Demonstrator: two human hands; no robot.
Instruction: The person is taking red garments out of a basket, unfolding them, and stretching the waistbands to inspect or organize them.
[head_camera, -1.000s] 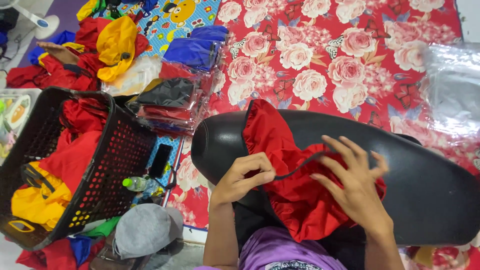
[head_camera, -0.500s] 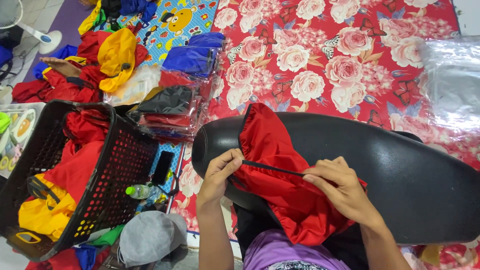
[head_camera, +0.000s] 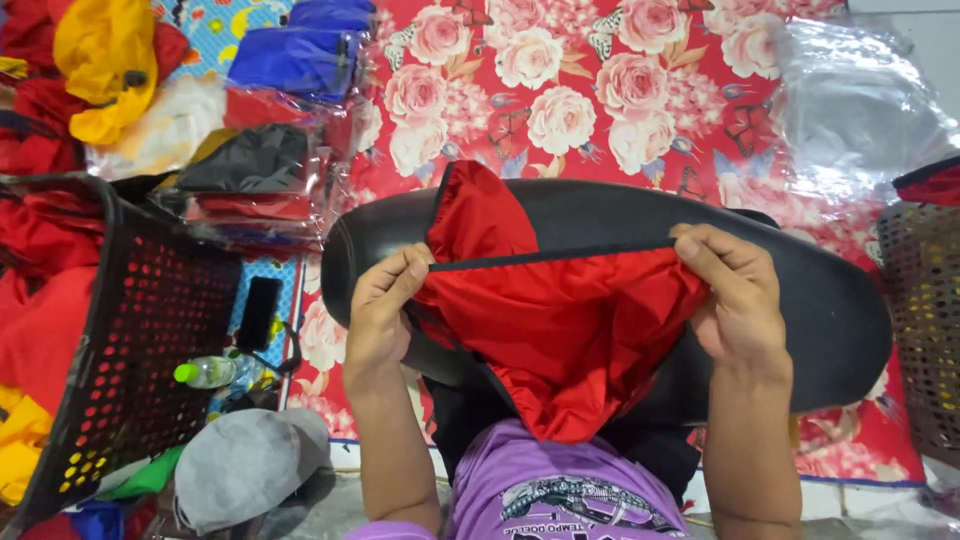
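Observation:
A red garment (head_camera: 560, 320) with black trim lies over a long black oval board (head_camera: 800, 290) across my lap. My left hand (head_camera: 385, 300) pinches the garment's black-edged hem at its left end. My right hand (head_camera: 735, 295) pinches the same hem at its right end. The hem is stretched taut and straight between the two hands. A red flap of the garment (head_camera: 480, 215) points away from me over the board's far edge.
A black perforated basket (head_camera: 150, 340) with red and yellow cloth stands at the left. Bagged folded garments (head_camera: 260, 170) lie beyond it on a red rose-patterned mat (head_camera: 600, 90). A dark phone (head_camera: 258, 312), a green-capped bottle (head_camera: 210, 372) and a grey cap (head_camera: 245, 465) sit nearby. Clear plastic bags (head_camera: 860, 100) lie far right.
My hands have moved apart, drawing the black-edged hem out wide and taut across the board. The garment is spread wider than before.

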